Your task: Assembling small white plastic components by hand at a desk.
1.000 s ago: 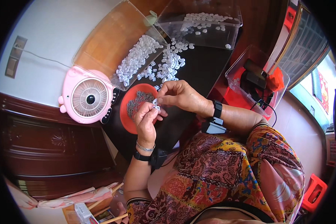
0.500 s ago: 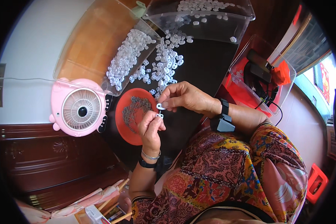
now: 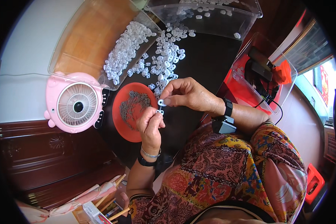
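Note:
My left hand (image 3: 150, 125) is closed in a pinch on a small white plastic piece with holes (image 3: 159, 111). Just above it, my right hand (image 3: 183, 95) pinches a white oval plastic piece (image 3: 161, 102) between thumb and forefinger. A thin dark pin seems to run between the two pieces, though it is too small to make out well. Beside my left hand stands a round orange-red bowl (image 3: 118, 125) with many thin grey metal pins (image 3: 132, 108) in it. Beyond my hands, loose white plastic pieces (image 3: 168, 56) lie heaped on the dark table (image 3: 212, 56).
A clear bin (image 3: 69, 41) of white pieces lies at the far left, another clear bin (image 3: 246, 26) at the far side. A pink fan (image 3: 54, 100) stands left of the bowl. On the right, a clear box (image 3: 293, 80) holds dark devices, cables and something orange.
The whole view has shifted slightly. Both hands keep their pinches, and the oval piece in the right hand now looks turned a little, still close above the left hand's piece.

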A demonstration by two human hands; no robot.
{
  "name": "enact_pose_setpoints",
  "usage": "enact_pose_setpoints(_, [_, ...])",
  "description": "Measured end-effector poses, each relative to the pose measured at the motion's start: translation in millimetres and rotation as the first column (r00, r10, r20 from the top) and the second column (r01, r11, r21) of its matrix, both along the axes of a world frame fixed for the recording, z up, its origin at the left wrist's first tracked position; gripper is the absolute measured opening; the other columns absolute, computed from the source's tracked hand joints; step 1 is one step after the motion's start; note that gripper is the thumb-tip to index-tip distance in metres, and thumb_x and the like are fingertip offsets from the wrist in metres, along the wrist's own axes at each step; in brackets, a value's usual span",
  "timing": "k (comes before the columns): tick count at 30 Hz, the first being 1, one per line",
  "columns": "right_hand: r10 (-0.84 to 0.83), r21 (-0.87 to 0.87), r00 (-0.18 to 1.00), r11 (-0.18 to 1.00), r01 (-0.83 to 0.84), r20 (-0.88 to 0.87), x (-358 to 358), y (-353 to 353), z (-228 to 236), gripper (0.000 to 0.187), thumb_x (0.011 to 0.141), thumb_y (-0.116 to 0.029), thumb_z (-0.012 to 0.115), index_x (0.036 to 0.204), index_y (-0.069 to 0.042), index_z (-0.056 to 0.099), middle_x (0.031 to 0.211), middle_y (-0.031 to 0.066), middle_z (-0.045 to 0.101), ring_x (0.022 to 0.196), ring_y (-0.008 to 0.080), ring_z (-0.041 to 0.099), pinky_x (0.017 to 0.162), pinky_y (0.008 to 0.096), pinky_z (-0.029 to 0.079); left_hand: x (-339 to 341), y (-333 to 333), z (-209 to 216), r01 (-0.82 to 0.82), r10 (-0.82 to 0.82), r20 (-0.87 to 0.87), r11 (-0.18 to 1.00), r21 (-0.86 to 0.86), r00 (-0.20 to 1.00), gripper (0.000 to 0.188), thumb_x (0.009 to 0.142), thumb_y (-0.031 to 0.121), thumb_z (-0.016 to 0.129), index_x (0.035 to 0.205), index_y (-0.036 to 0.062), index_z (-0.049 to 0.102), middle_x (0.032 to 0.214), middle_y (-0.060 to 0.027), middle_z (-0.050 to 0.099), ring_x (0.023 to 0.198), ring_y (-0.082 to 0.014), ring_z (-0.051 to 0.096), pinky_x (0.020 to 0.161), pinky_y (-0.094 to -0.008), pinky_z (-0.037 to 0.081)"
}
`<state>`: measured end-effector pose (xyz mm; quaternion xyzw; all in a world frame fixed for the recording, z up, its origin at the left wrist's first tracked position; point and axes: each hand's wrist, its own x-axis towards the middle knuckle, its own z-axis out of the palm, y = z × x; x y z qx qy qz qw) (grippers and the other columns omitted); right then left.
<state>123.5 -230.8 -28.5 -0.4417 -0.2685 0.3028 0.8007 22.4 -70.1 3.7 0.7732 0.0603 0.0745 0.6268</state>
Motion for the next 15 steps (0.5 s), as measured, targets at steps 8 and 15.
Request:
enact_pose_setpoints(8, [-0.028,0.025,0.997,0.999,0.026,0.075,-6.3,-0.2,0.6,0.011,0.088,-0.002,0.064,0.099,-0.001,0.067,0.094,0.0021,0.067,0.089,0.0082,0.061,0.084,0.0236,0.049,-4.5,-0.1,1.1,-0.007,0.004,0.029,0.996,0.091,1.000,0.015,0.085,0.005,0.050,0.070,0.0014,0.049,0.057,0.0000,0.044,0.051,-0.0070,0.041,0.049,-0.0239,0.032])
enact_pose_setpoints(15, [-0.028,0.026,0.999,0.999,0.027,0.046,-10.1,-0.5,1.5,0.012,0.088,-0.001,0.063,0.099,0.000,0.067,0.094,0.0023,0.067,0.088,0.0079,0.061,0.084,0.0233,0.049,-5.7,-2.5,1.9,0.010,-0.014,0.036,0.993,0.114,0.999,0.016,0.085,0.005,0.051,0.070,0.0013,0.050,0.056,0.0006,0.044,0.050,-0.0063,0.040,0.048,-0.0239,0.030])
